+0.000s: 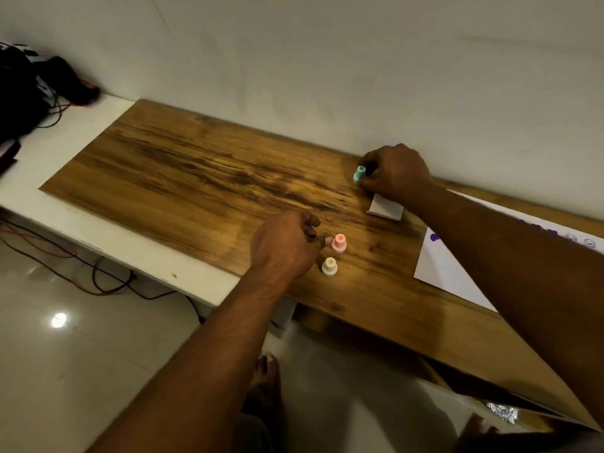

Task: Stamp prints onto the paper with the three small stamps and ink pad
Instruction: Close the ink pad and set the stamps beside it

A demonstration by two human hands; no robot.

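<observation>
My right hand (397, 173) grips a small teal stamp (358, 174) near the wall, just above a white ink pad case (385, 207) lying on the wooden board (196, 178). A pink stamp (339, 243) and a cream stamp (329, 266) stand upright on the board. My left hand (284, 245) hovers beside them, fingertips touching or nearly touching the pink stamp; whether it grips it I cannot tell. White paper (447, 273) lies at the right, partly hidden by my right forearm, with blue prints along its far edge.
The board rests on a white bench (108, 230) against a white wall. Black gear with red cables (29, 93) sits at the bench's far left. Cables trail over the glossy tiled floor (81, 338) below. My bare feet show under the board's front edge.
</observation>
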